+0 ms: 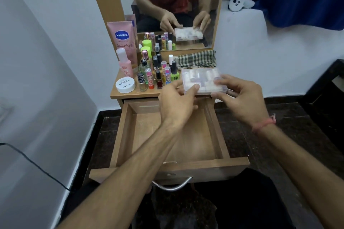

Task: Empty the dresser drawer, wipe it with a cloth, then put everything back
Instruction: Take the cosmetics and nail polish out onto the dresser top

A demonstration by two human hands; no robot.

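Observation:
The wooden dresser drawer is pulled out toward me and holds nothing. A clear plastic box of small pale items hovers at the dresser top's front right edge. My left hand grips the box's near left corner, thumb on top. My right hand holds its right end with curled fingers. A green checked cloth lies crumpled at the back right of the dresser top.
Several nail polish bottles and lip balms crowd the dresser top's left half, with a pink Vaseline tube, a pink bottle and a white jar. A mirror stands behind. A black cable runs along the left wall.

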